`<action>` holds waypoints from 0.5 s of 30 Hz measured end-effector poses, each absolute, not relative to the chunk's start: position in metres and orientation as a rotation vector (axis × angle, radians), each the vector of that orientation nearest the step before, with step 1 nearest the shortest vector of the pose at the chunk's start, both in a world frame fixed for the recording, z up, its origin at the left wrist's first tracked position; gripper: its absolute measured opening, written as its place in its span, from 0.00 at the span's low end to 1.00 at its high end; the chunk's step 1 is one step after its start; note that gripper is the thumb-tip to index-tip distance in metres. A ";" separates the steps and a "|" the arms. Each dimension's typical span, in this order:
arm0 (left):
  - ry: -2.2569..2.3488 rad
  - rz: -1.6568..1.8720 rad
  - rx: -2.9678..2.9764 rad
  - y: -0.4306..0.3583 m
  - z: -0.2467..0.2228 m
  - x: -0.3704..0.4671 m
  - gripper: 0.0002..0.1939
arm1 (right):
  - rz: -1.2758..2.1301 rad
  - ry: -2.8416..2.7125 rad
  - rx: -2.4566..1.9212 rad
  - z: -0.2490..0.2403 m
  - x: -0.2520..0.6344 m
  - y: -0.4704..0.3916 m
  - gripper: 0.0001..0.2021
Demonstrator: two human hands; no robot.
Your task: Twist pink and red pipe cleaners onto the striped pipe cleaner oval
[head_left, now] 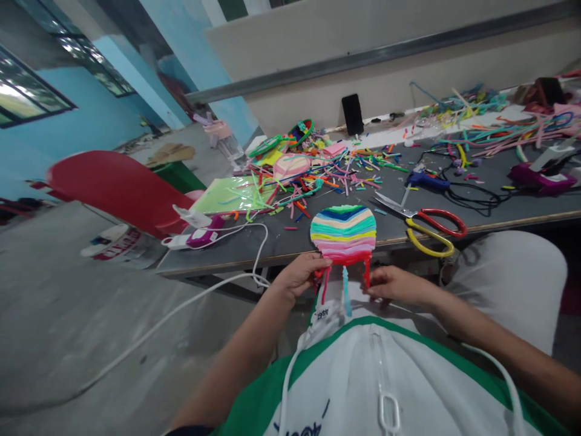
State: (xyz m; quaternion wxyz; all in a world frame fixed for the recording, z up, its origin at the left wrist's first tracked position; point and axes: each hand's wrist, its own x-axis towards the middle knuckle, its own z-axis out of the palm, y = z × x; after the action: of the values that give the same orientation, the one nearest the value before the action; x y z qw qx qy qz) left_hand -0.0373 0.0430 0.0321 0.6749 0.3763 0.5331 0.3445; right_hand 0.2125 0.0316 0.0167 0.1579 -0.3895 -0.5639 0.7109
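Observation:
A rounded craft piece (344,233) striped in blue, cream, teal, yellow, pink and red lies at the table's front edge, its lower part over my lap. Several strands hang from its red end, among them a light blue strand (347,290). My left hand (303,272) pinches the lower left edge of the piece. The fingers of my right hand (385,284) are closed round the red strand (367,270) at the lower right.
Scissors (413,221) with red and yellow handles lie open to the right, by a blue glue gun (429,180). Colourful cut pieces, a phone (353,114) and a white power strip (193,239) are on the table (218,253). A red chair (113,188) stands left.

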 end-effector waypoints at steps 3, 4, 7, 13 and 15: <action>1.207 0.664 0.898 0.052 0.037 -0.049 0.14 | 1.749 -2.053 -1.262 0.047 0.238 0.048 0.13; 1.206 0.629 0.918 0.053 0.038 -0.051 0.13 | 1.483 -2.157 -1.263 0.060 0.241 0.054 0.11; 1.209 0.566 0.960 0.056 0.043 -0.052 0.13 | 0.739 -2.379 -1.042 0.089 0.229 0.074 0.12; 1.294 0.600 1.086 0.058 0.059 -0.052 0.08 | 0.420 -2.823 -0.364 0.092 0.150 0.116 0.37; 1.270 0.604 1.117 0.059 0.068 -0.053 0.06 | 0.382 -2.919 -0.347 0.093 0.130 0.125 0.44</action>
State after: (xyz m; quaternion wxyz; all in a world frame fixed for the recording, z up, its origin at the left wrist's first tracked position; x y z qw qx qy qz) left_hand -0.0531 0.0590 0.0676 0.6231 0.4866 0.5531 0.2629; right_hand 0.1295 0.1253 0.0931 0.0887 -0.1167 -0.9808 0.1285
